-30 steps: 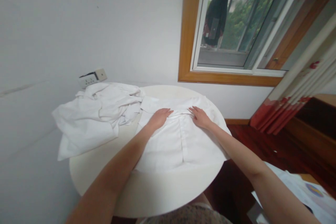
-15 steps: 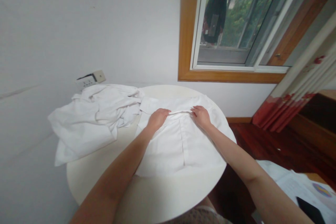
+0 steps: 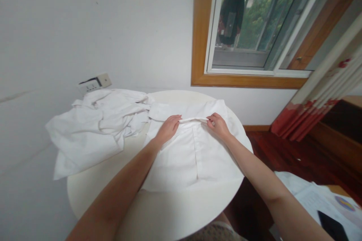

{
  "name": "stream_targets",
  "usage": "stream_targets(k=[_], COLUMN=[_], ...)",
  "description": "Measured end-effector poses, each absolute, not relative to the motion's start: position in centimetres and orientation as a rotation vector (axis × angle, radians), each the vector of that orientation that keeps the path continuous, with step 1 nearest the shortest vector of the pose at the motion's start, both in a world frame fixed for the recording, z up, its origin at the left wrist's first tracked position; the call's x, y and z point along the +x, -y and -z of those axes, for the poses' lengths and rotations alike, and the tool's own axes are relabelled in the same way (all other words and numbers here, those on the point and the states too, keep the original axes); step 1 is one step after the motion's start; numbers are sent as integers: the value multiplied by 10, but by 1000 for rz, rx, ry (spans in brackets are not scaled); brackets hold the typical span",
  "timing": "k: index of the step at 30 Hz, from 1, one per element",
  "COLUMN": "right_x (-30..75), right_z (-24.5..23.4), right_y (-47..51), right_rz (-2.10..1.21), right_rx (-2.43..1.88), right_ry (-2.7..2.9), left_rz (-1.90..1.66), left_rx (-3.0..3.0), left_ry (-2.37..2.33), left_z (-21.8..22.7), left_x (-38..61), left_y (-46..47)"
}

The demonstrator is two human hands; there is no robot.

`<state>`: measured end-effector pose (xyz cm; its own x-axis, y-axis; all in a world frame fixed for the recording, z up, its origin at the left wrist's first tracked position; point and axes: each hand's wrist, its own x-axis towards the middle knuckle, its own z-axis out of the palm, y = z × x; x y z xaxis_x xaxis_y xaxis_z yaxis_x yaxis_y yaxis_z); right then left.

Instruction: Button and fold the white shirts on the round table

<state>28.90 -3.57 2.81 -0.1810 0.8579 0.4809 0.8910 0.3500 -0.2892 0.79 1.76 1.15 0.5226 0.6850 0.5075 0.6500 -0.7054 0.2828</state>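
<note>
A white garment (image 3: 175, 162) lies spread on a round white table (image 3: 158, 214), with a seam or slit running down its middle. Across its upper part runs a raised fold. My left hand (image 3: 169, 128) grips the left end of this fold, fingers closed over the cloth. At the fold's other end, my right hand (image 3: 219, 126) pinches the cloth between thumb and fingers. Beyond both hands, the upper strip of the garment lies flat toward the wall. To the left sits a crumpled heap of white cloth (image 3: 93, 128), partly hanging over the table's edge.
A wall socket (image 3: 92, 84) is just behind the heap. The wall and a wood-framed window (image 3: 198, 80) bound the far side. At lower right, a dark phone (image 3: 332, 226) lies on papers or plastic. A red and cream curtain (image 3: 299, 115) hangs at right.
My right hand's grip on the fold has shifted slightly, and the garment's far right corner now sits a little higher. The left hand stays on the fold. The view has shifted slightly.
</note>
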Motion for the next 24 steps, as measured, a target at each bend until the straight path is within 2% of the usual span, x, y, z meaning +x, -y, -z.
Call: stream_targets(k=[6,12,15,20,24], right_x=[289,281,274,267,266], right_z=[-33,-22,-12,-2,-2], right_y=[42,28,21,21,22], right_rz=[152,231,189,5,-44], right_rx=[-1632,-1553,-1500,-1620,-1672], right_ry=[2215,2117,2178,2370,2371], left_rz=[-569,-614,-688,-389,-370], left_rx=[2769,2642,2694,2757,2748], left_ry=[-1175,-1475,-1551,-1473,-1504], left_z=[-7,-16,-14,1,2], left_x=[3,17,27,33,34], left_y=[-15,-16,-18,-13,-9])
